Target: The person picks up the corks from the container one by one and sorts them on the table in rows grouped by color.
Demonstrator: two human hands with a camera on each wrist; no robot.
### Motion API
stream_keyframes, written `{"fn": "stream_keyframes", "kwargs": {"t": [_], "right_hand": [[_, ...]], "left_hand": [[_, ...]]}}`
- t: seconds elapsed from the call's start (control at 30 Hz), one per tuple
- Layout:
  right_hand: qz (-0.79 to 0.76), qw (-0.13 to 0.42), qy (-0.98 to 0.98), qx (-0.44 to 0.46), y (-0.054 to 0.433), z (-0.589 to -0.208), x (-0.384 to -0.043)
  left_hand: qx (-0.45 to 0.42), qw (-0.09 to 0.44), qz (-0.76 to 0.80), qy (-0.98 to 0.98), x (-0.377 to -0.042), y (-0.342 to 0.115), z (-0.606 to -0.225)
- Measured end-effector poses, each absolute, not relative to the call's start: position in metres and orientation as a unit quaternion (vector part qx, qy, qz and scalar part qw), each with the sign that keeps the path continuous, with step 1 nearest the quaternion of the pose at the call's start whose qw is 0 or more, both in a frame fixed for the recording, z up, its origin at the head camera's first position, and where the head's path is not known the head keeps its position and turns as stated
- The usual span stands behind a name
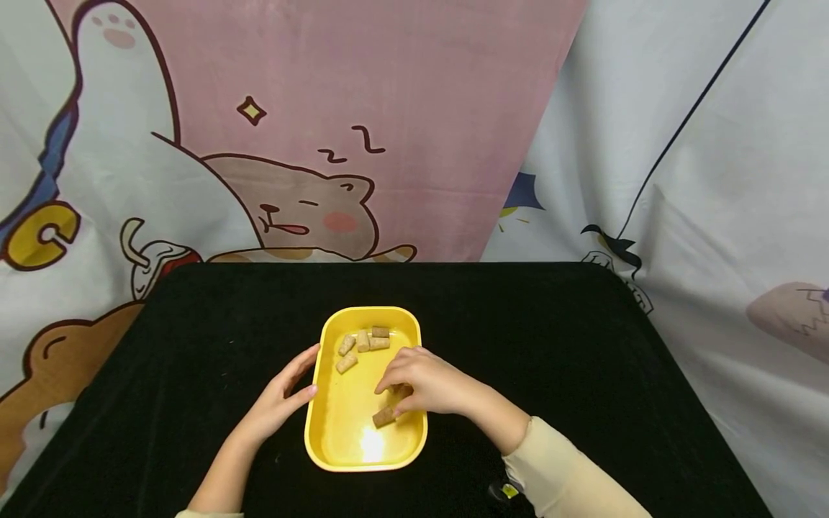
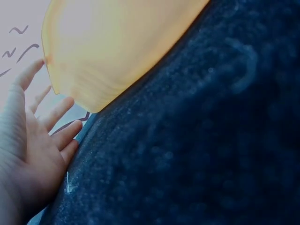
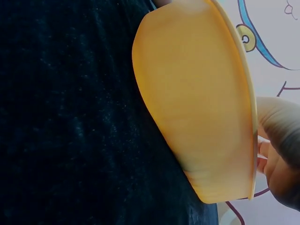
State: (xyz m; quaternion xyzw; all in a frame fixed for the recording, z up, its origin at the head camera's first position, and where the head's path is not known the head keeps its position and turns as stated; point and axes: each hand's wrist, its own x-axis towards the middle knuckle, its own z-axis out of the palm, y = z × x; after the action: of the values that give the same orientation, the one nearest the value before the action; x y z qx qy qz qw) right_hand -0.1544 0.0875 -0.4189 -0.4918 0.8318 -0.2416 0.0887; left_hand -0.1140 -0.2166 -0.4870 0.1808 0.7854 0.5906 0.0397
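Your left hand (image 1: 281, 398) has its fingers and thumb spread apart at the left side of the yellow tray (image 1: 343, 403); use it to steady the tray. Your right hand (image 1: 424, 381) bends over the tray's near right part, and I can't tell whether its fingers clamp the half-hidden cork (image 1: 403, 391). Pinch across a cork's round side rather than its ends. The nearest cork (image 1: 383, 417) lies on its side by your right thumb, long axis mostly left to right, right end slightly farther. Five corks (image 1: 363, 341) lie at the far end.

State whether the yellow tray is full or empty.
Neither, partly filled: several corks lie inside the yellow tray, with bare floor showing.
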Motion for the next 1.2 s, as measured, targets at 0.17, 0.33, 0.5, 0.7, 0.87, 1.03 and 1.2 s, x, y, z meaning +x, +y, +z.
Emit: {"fn": "stream_keyframes", "kwargs": {"t": [0.17,0.33,0.5,0.7,0.87,1.03,1.2], "right_hand": [[-0.220,0.109,0.830,-0.501,0.081,-0.422,-0.158],[-0.184,0.130,0.836,-0.500,0.076,-0.422,-0.161],[-0.144,0.159,0.844,-0.491,0.071,-0.418,-0.163],[-0.127,0.170,0.844,-0.493,0.067,-0.416,-0.163],[-0.123,0.174,0.844,-0.492,0.064,-0.417,-0.162],[-0.123,0.177,0.845,-0.490,0.063,-0.419,-0.162],[-0.138,0.174,0.847,-0.483,0.065,-0.420,-0.162]], "left_hand": [[0.174,0.043,0.590,0.787,-0.113,-0.217,-0.487],[0.169,0.045,0.592,0.787,-0.113,-0.217,-0.486],[0.172,0.045,0.591,0.787,-0.114,-0.217,-0.485],[0.175,0.045,0.588,0.788,-0.115,-0.218,-0.486],[0.165,0.047,0.593,0.787,-0.115,-0.218,-0.487],[0.160,0.051,0.593,0.787,-0.115,-0.217,-0.489],[0.155,0.051,0.594,0.788,-0.115,-0.215,-0.490]]}}
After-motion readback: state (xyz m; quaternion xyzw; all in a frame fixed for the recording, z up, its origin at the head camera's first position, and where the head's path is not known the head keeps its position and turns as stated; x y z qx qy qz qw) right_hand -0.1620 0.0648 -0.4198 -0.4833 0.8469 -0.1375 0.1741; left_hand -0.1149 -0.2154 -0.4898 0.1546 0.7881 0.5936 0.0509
